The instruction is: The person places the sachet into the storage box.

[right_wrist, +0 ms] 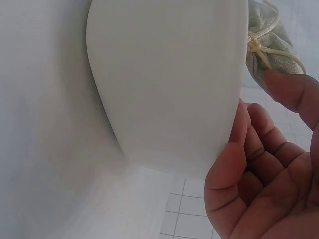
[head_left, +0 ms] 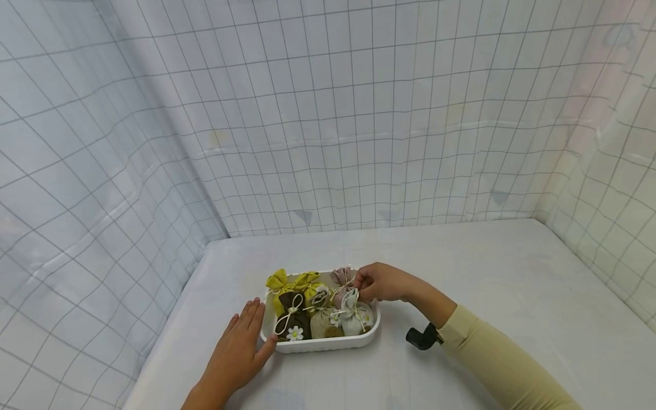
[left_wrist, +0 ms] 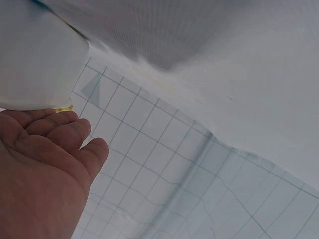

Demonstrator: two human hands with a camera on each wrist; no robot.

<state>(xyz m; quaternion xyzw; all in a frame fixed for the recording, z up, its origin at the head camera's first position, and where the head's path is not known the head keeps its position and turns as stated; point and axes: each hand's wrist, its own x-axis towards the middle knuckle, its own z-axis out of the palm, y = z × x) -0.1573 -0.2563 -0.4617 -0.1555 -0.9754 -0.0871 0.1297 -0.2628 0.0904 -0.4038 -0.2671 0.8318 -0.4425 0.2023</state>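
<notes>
A white tray (head_left: 328,343) holds several small drawstring pouches. My right hand (head_left: 381,283) reaches over its right end, curled fingers at the rim, and pinches the gathered top of a pale grey-green pouch (head_left: 352,323); the thumb (right_wrist: 286,89) lies on that pouch below its cord. Behind it is a mauve pouch (head_left: 342,278). Along the front sit a beige pouch (head_left: 321,323) and a dark brown pouch (head_left: 296,324) with a white flower. Yellow pouches (head_left: 277,280) stand at the back left. My left hand (head_left: 238,341) rests against the tray's left end, fingers straight, thumb by the front corner.
The tray stands on a white-covered table (head_left: 461,256). White sheeting with a dark grid (head_left: 328,142) hangs behind it and on both sides. A black device (head_left: 422,337) is strapped at my right wrist, by the beige sleeve (head_left: 492,353).
</notes>
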